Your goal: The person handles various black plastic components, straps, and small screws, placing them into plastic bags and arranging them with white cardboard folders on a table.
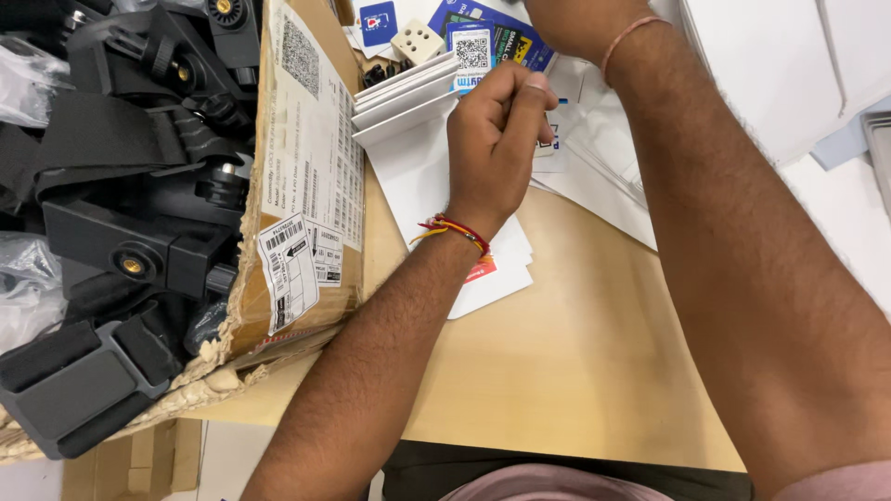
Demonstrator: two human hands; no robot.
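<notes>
Left hand [497, 139] has its fingers curled in with the thumb [531, 109] pressed down over them, pinching the near edge of a small white card with a blue printed mark [549, 141], though most of that card is hidden behind the knuckles, so I can only say it pokes out to the right of the fingers. Just to the left of the fingers there's a fanned stack of flat white cardboard sleeves [406, 93], long edges running up and to the right, nearly touching the knuckles. The right hand [580, 23] is farther up at the top edge and cut off by the frame, so can't tell if it's open or holding anything; the left is clearly the closer one to the card. Beyond that sit a blue glossy leaflet with a square code patch [487, 42] and a little cream cube with holes [417, 41]. Everything rests on a pale wooden tabletop [575, 353], with loose white paper sheets [422, 186] under the wrist and a torn brown cardboard box full of black plastic mounts [306, 167] off to the left.
</notes>
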